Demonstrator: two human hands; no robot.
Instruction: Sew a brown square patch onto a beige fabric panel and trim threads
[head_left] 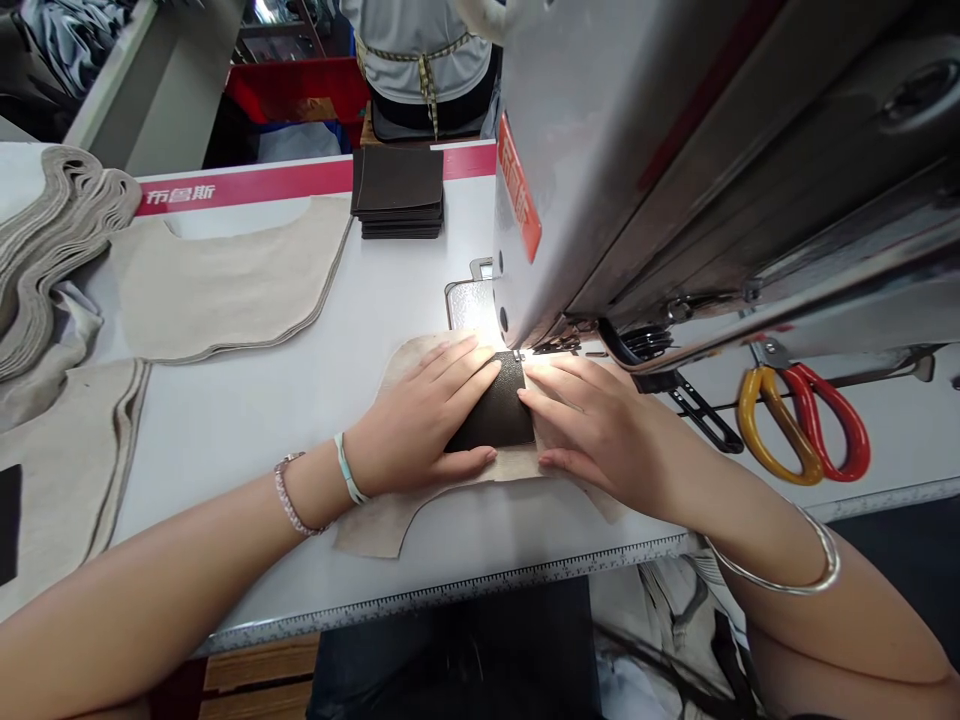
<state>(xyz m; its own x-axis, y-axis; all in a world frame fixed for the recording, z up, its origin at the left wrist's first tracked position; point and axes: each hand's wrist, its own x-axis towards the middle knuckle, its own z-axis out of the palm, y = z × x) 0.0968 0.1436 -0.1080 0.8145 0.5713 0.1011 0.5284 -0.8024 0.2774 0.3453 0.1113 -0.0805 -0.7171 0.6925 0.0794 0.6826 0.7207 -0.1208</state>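
Both left hand (420, 425) and right hand (600, 428) press flat-fingered on a seemingly leather patch (495, 415).

Your view is bright; the sewing machine (675, 150) lamp glares white on your fingers (480, 350), and the edges bend.

Both hands flat on work under sewing machine (675, 150). Left hand (420, 420) and right hand (600, 425) press dark leather patch (495, 415) onto beige fabric piece (390, 520), right by needle. Stack of dark patches (397, 195) further back, scissors (802, 425) off right.
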